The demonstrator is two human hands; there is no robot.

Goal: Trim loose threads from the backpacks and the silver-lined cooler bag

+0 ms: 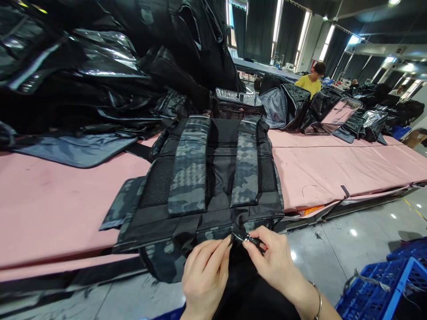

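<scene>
A black and grey camouflage backpack (222, 164) lies on the pink-covered table with its two padded shoulder straps facing up. At its near edge, my left hand (207, 269) is closed, pinching a black strap end (232, 239). My right hand (275, 258) grips a small pair of black-handled thread snips (255, 242). Their metal blades touch or nearly touch the strap by my left fingertips; exactly what lies between the blades is too small to tell. A camouflage side flap (123, 202) spreads out to the left of the backpack.
A tall heap of black bags (110, 66) rises at the back left. More open bags (287, 104) with silvery linings stand along the far side of the pink table (333, 164). A person in yellow (310, 83) is behind them. Blue plastic crates (376, 280) sit on the floor at right.
</scene>
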